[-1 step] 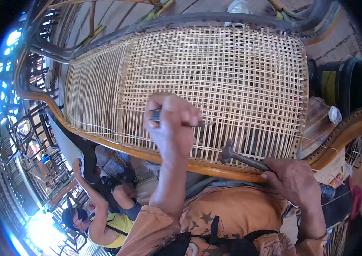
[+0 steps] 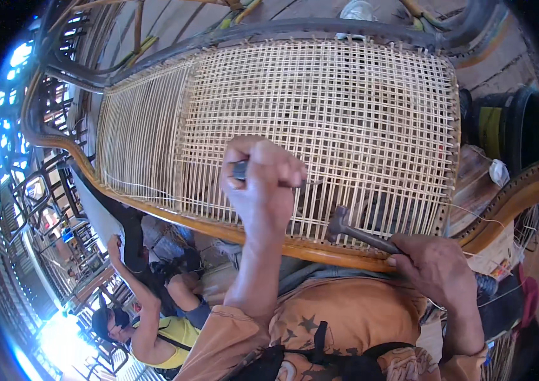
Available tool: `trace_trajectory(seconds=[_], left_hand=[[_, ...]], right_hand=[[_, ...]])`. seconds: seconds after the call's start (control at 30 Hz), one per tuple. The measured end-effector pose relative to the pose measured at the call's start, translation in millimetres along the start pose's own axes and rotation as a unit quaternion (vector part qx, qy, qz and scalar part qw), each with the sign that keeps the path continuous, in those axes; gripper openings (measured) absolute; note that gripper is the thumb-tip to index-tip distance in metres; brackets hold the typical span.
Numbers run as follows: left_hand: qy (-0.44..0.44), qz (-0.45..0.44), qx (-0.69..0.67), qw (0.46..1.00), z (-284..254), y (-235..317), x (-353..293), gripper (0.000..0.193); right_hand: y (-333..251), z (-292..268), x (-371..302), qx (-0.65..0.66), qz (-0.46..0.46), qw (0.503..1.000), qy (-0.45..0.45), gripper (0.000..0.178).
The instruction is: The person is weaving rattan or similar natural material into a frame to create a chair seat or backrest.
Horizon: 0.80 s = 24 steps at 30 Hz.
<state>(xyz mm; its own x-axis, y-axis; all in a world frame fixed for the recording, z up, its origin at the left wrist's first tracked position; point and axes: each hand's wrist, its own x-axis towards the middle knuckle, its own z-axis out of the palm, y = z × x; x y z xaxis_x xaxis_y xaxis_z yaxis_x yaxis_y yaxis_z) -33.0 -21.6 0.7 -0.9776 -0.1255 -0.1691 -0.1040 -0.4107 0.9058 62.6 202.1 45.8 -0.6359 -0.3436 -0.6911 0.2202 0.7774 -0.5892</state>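
Observation:
A woven cane panel (image 2: pixel 320 108) fills the middle of the view, set in a curved wooden frame (image 2: pixel 320 253). Its right part carries an open crisscross weave, while the left part shows mostly strands running one way. My left hand (image 2: pixel 263 174) is closed around a dark-handled, awl-like tool (image 2: pixel 240 170), whose thin tip points right over the loose strands near the front edge. Most of that tool is hidden in the fist. At the front right, my right hand (image 2: pixel 434 263) grips a hammer (image 2: pixel 361 235) by its handle, and the hammer head rests on or just above the strands.
A person in a yellow top (image 2: pixel 171 336) sits at the lower left with one arm raised. To the right stands a black bucket (image 2: pixel 526 127). A loose cane strand (image 2: pixel 482 216) trails off the panel's right edge. More rattan frames (image 2: pixel 34 190) are stacked at far left.
My left hand and its tool have shifted slightly to the right. The right hand and hammer stay almost in place.

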Motion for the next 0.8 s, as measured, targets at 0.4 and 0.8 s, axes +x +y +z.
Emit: trace_trajectory(seconds=[0.4,0.8], left_hand=[[-0.031,-0.055,0.104,0.993,-2,-9,9,0.018],[-0.003,-0.064,0.065,0.996,-15,11,27,0.024]], right_hand=[[-15,7,38,0.011,-0.076,0.997,-0.028,0.020],[-22,11,42,0.026,-0.033,0.997,-0.059,0.022]])
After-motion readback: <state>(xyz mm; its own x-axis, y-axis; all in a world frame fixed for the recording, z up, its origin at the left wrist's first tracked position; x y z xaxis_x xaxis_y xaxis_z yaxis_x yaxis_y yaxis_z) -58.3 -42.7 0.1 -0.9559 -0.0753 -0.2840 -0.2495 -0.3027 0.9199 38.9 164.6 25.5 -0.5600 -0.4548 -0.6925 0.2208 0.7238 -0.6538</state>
